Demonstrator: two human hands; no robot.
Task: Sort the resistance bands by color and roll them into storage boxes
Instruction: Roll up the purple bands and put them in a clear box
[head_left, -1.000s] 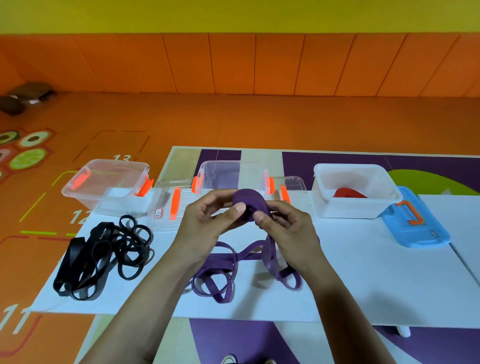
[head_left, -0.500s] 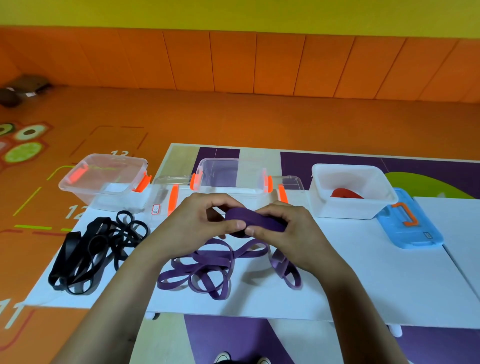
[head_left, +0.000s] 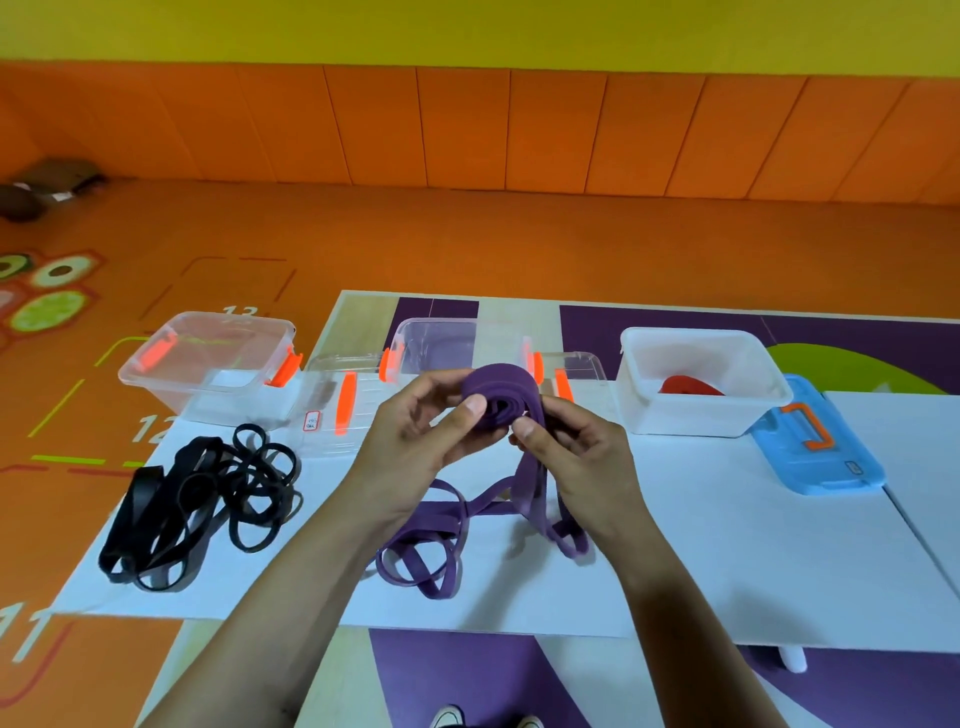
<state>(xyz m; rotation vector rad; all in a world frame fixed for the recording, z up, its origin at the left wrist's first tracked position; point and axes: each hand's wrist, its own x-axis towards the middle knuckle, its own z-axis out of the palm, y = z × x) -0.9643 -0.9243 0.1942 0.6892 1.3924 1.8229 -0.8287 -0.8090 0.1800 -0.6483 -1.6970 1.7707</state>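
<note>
Above table (head_left: 727, 519), left hand (head_left: 415, 447), right hand (head_left: 576, 457) pinch band (head_left: 493, 389).

the flat purple rubber band roll (head_left: 496, 397) and tangled black rubber bands (head_left: 197, 499) look matt and smooth, the clear plastic boxes with orange clips (head_left: 208, 364) glossy, the white translucent plastic tub (head_left: 701, 415) duller, on a smooth matt white tabletop (head_left: 727, 561).

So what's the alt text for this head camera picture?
A person's left hand and right hand hold a partly rolled purple band above a white table, its tail hanging to loose purple bands below. Black bands lie tangled at left; behind stand a left clear box, a middle clear box and a white box holding a red band.
</note>
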